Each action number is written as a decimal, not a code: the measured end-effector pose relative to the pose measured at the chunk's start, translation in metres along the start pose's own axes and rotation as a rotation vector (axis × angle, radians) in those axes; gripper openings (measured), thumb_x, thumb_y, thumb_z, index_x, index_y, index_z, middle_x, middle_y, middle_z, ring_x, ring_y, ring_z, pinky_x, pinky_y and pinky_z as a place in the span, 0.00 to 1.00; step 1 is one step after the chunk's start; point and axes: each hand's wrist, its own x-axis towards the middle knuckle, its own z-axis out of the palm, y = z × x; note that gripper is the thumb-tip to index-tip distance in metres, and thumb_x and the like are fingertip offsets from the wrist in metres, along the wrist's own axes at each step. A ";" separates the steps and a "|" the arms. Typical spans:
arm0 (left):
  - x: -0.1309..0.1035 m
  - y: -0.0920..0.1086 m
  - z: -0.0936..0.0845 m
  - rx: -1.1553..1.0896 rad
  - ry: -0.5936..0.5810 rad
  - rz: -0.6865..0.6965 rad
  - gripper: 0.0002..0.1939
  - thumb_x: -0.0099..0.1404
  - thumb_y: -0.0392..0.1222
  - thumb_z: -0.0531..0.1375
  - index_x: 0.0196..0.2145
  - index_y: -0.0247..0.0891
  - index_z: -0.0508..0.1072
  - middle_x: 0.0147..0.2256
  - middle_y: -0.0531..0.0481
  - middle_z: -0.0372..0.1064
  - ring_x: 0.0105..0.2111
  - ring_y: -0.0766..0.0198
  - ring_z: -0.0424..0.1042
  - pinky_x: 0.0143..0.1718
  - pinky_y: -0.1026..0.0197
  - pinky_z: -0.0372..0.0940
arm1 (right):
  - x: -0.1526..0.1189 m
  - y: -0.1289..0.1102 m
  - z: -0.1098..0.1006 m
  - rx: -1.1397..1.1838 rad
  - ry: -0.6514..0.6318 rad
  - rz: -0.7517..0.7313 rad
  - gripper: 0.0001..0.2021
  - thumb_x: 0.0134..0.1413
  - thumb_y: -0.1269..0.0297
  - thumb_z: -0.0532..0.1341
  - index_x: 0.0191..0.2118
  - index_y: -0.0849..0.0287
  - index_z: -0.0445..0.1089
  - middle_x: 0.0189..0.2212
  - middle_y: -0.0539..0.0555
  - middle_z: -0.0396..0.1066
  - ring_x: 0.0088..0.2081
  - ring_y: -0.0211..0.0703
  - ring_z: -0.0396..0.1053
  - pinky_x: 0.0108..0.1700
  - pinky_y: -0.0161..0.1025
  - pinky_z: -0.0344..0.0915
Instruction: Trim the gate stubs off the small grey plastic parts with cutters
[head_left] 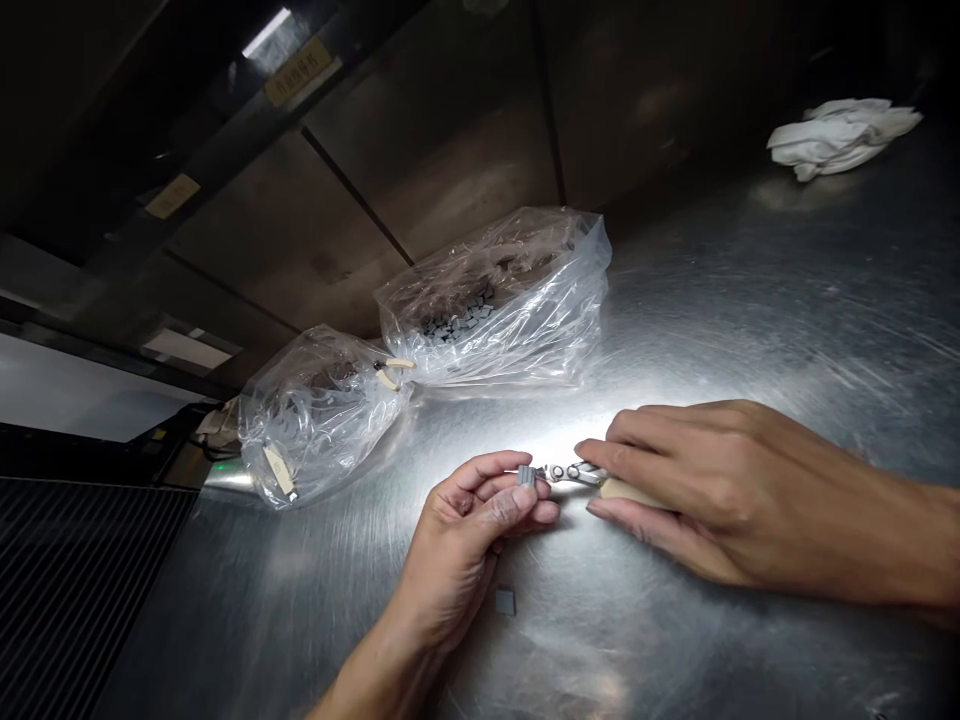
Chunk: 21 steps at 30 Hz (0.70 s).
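My left hand [480,520] pinches a small grey block [527,476] between thumb and fingers, above the metal table. From the right, my right hand [675,485] is closed round a metal hand tool [582,473] with a cream handle. The tool's tip points left and meets or nearly meets the block's right side; the exact contact is too small to tell. Below my hands, a second small grey square piece [505,601] lies flat on the table.
A clear plastic bag [555,340] with many small grey pieces stands behind my hands. Left of it lies another clear bag [330,440], with cream-handled pliers [394,372] between them and a cream tool [280,472] at its left. A white cloth [840,138] lies at the back right.
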 end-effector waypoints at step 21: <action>0.001 -0.005 -0.002 0.068 0.053 -0.002 0.16 0.54 0.43 0.84 0.39 0.38 0.89 0.35 0.43 0.87 0.38 0.60 0.87 0.49 0.63 0.78 | -0.004 -0.002 0.006 0.086 -0.012 0.068 0.11 0.78 0.60 0.58 0.49 0.60 0.75 0.35 0.53 0.71 0.31 0.44 0.70 0.34 0.44 0.64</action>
